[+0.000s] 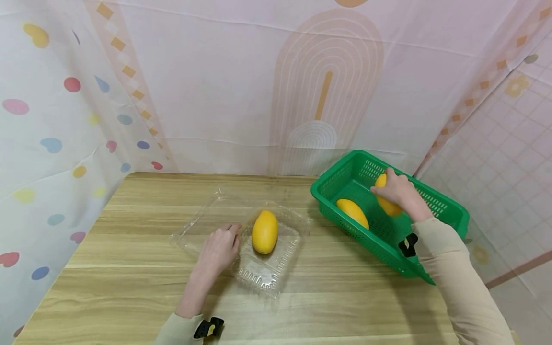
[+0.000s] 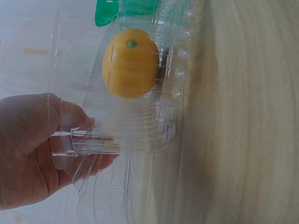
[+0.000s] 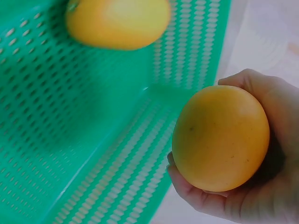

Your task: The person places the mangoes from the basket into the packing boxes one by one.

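My right hand [image 1: 397,188] grips a yellow mango [image 3: 220,138] inside the green basket [image 1: 324,194], fingers and thumb wrapped around its sides. Another mango [image 1: 353,213] lies in the basket, to the left of that hand. On the table, a clear plastic clamshell box [image 1: 258,278] lies with its lid [image 1: 196,230] folded out to the left. One mango [image 1: 265,232] rests in the box's base. With thumb and fingers, my left hand [image 1: 219,247] pinches the box's edge between base and lid; in the left wrist view the fingers show partly through the clear plastic.
The wooden table [image 1: 129,268] ends at a patterned cloth [image 1: 215,96] hung along the back and both sides. The basket stands at the right, slanted, close to the back and right cloth. Its raised perforated walls surround the right hand.
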`<state>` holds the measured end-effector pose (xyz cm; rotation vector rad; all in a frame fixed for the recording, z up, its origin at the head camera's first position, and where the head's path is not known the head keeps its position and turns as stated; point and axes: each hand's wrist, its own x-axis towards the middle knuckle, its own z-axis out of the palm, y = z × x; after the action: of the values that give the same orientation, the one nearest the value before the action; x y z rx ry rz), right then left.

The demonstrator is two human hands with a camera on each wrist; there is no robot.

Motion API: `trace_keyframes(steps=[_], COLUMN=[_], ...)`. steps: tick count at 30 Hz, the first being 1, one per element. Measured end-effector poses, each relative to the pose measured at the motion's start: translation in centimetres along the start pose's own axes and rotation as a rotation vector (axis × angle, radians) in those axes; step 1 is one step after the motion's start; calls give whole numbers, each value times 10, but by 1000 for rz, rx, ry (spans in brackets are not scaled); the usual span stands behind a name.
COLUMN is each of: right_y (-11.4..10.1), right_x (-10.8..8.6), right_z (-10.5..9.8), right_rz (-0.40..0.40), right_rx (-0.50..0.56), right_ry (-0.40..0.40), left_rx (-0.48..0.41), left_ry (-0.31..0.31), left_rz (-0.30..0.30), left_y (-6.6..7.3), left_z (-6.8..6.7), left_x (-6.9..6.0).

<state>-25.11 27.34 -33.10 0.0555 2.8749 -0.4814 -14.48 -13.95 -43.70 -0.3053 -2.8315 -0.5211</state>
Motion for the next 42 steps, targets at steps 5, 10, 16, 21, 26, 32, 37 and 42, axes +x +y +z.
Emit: trace_keyframes(steps=[5, 10, 16, 21, 26, 32, 37, 42], right_y=[-21, -41, -65, -81, -98, -115, -128, -142], right_x=[-7, -13, -21, -27, -35, -41, -47, -50], right_z=[-2, 2, 11, 19, 29, 44, 59, 77], right_rz=[-38, -89, -138, -163, -187, -220, -222, -208], right_rx=[-1, 3, 8, 3, -2, 3, 25, 52], right_ry=[53, 94, 116, 122, 133, 143, 129, 119], left_rx=[-1, -4, 2, 0, -6, -9, -12, -13], left_ry=[9, 11, 12, 3, -11, -8, -11, -6], left_rz=[8, 6, 10, 8, -4, 2, -1, 1], left_y=[0, -1, -1, 0, 1, 1, 1, 2], left_z=[0, 0, 0, 0, 0, 0, 0, 0], left_x=[0, 0, 0, 0, 1, 2, 2, 2])
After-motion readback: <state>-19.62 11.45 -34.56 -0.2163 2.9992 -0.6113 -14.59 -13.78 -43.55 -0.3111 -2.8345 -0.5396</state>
